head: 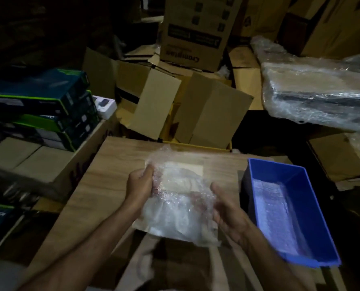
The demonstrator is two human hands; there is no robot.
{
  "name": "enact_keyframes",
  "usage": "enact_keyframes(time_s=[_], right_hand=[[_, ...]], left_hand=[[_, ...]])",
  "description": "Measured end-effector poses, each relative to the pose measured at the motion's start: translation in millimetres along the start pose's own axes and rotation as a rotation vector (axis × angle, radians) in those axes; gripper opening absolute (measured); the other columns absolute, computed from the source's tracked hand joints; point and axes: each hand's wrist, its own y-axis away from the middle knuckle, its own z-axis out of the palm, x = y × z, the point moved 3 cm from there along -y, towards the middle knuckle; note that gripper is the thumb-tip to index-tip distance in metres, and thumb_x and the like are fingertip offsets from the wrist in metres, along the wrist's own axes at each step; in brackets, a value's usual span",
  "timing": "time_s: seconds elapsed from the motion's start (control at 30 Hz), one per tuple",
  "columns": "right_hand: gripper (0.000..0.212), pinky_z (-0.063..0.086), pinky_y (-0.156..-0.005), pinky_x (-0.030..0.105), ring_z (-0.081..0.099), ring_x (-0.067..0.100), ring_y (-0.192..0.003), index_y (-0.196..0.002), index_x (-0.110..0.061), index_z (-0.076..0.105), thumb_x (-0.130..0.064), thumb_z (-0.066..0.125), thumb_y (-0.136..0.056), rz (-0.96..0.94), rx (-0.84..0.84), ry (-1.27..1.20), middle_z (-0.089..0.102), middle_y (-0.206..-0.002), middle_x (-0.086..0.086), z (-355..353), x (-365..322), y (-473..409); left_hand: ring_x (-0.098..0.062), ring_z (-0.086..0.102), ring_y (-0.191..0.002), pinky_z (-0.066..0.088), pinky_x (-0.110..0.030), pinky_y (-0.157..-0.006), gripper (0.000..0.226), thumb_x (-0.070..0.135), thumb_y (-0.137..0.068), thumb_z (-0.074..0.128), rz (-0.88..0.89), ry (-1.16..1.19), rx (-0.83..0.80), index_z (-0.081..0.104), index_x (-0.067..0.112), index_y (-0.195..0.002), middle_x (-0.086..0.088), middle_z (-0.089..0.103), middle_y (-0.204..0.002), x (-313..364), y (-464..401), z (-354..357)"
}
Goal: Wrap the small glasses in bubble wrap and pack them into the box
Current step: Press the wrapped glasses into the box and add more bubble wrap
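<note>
A sheet of clear bubble wrap (179, 198) is bunched between both hands above the wooden board (103, 185). My left hand (140, 186) grips its left side with curled fingers. My right hand (227, 213) holds its right side, fingers bent under the wrap. Something pale shows blurred through the plastic; I cannot tell whether a glass is inside. To the right stands a blue plastic box (288, 213), open at the top, with a layer of bubble wrap on its floor.
Open cardboard boxes (174, 106) crowd the area behind the board. Stacked dark retail boxes (44, 108) sit at the left. A large flat item wrapped in plastic film (317, 91) lies at the back right. The room is dim.
</note>
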Motion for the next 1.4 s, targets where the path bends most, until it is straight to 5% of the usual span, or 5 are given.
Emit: enact_keyframes(time_s=[0.3, 0.43, 0.63, 0.97, 1.4], right_hand=[[0.112, 0.057, -0.087, 0.020, 0.065, -0.003, -0.109, -0.158, -0.037, 0.014, -0.003, 0.084, -0.078, -0.212, 0.267, 0.246, 0.057, -0.137, -0.016, 21, 8, -19], [0.074, 0.056, -0.068, 0.018, 0.067, 0.000, -0.074, -0.149, -0.035, 0.039, 0.003, 0.068, -0.092, -0.387, 0.418, 0.417, 0.070, -0.082, -0.028, 15, 16, -28], [0.068, 0.056, -0.091, 0.023, 0.068, 0.007, -0.113, -0.122, -0.019, 0.072, -0.030, 0.097, -0.060, -0.094, 0.310, 0.346, 0.071, -0.124, -0.004, -1, 34, -29], [0.012, 0.050, -0.059, 0.033, 0.062, 0.008, -0.061, -0.078, -0.014, 0.076, -0.019, 0.077, -0.088, -0.177, 0.248, 1.052, 0.071, -0.070, 0.004, 4, 10, -29], [0.016, 0.058, -0.071, 0.035, 0.066, 0.029, -0.086, -0.094, -0.010, 0.072, -0.002, 0.059, -0.098, -0.127, 0.238, 0.335, 0.072, -0.095, 0.014, -18, 28, -24]], left_hand=[[-0.019, 0.045, -0.049, 0.036, -0.026, -0.047, 0.037, 0.033, -0.102, 0.051, -0.156, -0.054, 0.014, 0.056, 0.013, -0.072, -0.003, 0.046, -0.058, -25, -20, -30], [-0.027, 0.063, -0.075, 0.055, -0.034, -0.067, 0.042, 0.039, -0.101, 0.054, -0.287, -0.028, -0.241, 0.067, 0.000, -0.112, -0.014, 0.065, -0.091, -37, -41, -48], [-0.025, 0.023, -0.151, 0.018, -0.058, -0.119, 0.073, 0.027, -0.092, 0.070, -0.194, -0.014, -0.639, 0.032, 0.045, -0.152, 0.002, 0.021, -0.165, -33, -34, -83], [-0.007, 0.060, -0.099, 0.055, -0.033, -0.080, 0.018, 0.045, -0.081, 0.077, 0.439, -0.815, -0.528, 0.073, 0.029, -0.087, 0.008, 0.061, -0.105, -34, -46, -95], [-0.035, 0.065, -0.091, 0.054, -0.043, -0.081, 0.018, -0.004, -0.098, 0.052, 0.058, -0.144, -0.686, 0.067, 0.004, -0.101, -0.023, 0.068, -0.101, -49, -33, -76]])
